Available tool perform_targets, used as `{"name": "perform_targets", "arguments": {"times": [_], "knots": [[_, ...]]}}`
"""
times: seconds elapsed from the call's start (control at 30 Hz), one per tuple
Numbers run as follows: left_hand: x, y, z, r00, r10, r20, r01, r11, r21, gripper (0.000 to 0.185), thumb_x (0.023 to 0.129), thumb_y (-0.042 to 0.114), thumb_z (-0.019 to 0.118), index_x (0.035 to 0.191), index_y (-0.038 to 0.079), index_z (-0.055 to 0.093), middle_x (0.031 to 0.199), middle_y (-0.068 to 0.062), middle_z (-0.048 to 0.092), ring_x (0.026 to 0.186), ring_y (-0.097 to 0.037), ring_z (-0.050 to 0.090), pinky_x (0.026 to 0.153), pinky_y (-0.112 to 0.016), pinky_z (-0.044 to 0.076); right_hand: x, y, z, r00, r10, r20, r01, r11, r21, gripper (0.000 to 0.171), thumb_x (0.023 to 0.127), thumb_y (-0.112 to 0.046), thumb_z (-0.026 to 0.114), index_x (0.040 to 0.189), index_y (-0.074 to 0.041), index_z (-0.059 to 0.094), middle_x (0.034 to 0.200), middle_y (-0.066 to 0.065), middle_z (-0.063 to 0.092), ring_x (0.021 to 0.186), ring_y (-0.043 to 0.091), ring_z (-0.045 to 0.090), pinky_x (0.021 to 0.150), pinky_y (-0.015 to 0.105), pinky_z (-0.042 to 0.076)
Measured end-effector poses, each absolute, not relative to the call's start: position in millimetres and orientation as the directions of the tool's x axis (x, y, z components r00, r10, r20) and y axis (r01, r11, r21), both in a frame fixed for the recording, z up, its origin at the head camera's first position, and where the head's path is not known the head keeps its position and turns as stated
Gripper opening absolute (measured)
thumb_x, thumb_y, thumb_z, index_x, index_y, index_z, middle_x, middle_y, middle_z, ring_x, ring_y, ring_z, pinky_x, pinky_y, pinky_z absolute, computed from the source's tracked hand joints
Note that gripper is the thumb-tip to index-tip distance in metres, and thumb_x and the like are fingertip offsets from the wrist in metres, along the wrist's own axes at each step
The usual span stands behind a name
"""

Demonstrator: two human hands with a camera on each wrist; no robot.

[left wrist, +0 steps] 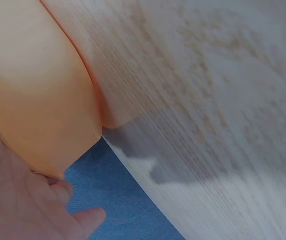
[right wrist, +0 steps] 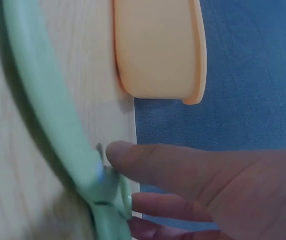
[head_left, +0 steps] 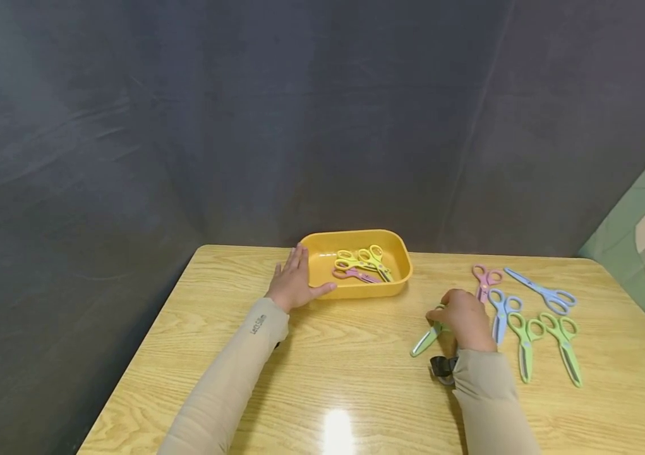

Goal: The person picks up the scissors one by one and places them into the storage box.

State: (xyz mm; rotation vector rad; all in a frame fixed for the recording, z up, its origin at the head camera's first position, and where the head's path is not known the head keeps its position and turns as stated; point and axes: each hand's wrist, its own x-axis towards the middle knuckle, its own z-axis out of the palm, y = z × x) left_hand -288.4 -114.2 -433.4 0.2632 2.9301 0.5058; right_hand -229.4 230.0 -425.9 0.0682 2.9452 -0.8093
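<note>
A yellow tray (head_left: 400,254) stands at the back middle of the wooden table (head_left: 356,373) and holds yellow scissors (head_left: 366,259) and a pink pair (head_left: 353,274). My left hand (head_left: 294,281) rests flat against the tray's left side (left wrist: 37,100), fingers straight. My right hand (head_left: 463,319) pinches a green pair of scissors (head_left: 427,338) by the handle end, blade pointing left and down toward me. In the right wrist view the green scissors (right wrist: 52,115) lie against my fingers (right wrist: 173,165), with the tray (right wrist: 158,50) beyond.
To the right of my right hand lie a pink pair (head_left: 485,280), a blue pair (head_left: 501,313), a long blue pair (head_left: 544,292) and two green pairs (head_left: 527,344). A dark cloth backdrop stands behind the table.
</note>
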Motion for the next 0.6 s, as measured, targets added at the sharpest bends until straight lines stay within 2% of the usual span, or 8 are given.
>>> {"name": "perform_targets", "arguments": {"times": [0.17,0.4,0.6], "knots": [[-287.4,-115.2,-431.9,-0.972,0.2,-0.12,0.147,0.925,0.351,0.119,0.088,0.079,0.053,0.161,0.003,-0.001,0.17,-0.013,-0.007,0.156,-0.026,-0.004,0.122,-0.057,0.009,-230.8,228.6,-427.9,-0.999,0.004,-0.054,0.029,0.876,-0.481,0.041,0.079,-0.018,0.081,0.097,0.016,0.065,0.093,0.03,0.068,0.086,0.046,0.064,0.081,0.057,0.05],[-284.3,-115.3,-428.6,-0.971,0.211,-0.113,0.158,0.918,0.364,0.118,0.088,0.078,0.052,0.161,0.002,-0.001,0.17,-0.014,-0.007,0.156,-0.027,-0.004,0.122,-0.057,0.009,-230.9,227.9,-429.2,-0.998,0.01,-0.057,0.038,0.851,-0.524,0.036,0.08,-0.014,0.078,0.095,0.015,0.063,0.093,0.029,0.066,0.085,0.042,0.063,0.08,0.055,0.05],[-285.0,-114.2,-429.7,-0.971,0.207,-0.117,0.152,0.918,0.367,0.118,0.088,0.078,0.053,0.161,0.003,-0.001,0.17,-0.013,-0.008,0.156,-0.026,-0.005,0.122,-0.057,0.009,-232.0,228.0,-434.1,-0.999,0.028,-0.016,0.032,0.842,-0.538,0.027,0.077,-0.01,0.075,0.088,0.011,0.063,0.084,0.025,0.064,0.081,0.04,0.06,0.078,0.054,0.049]]}}
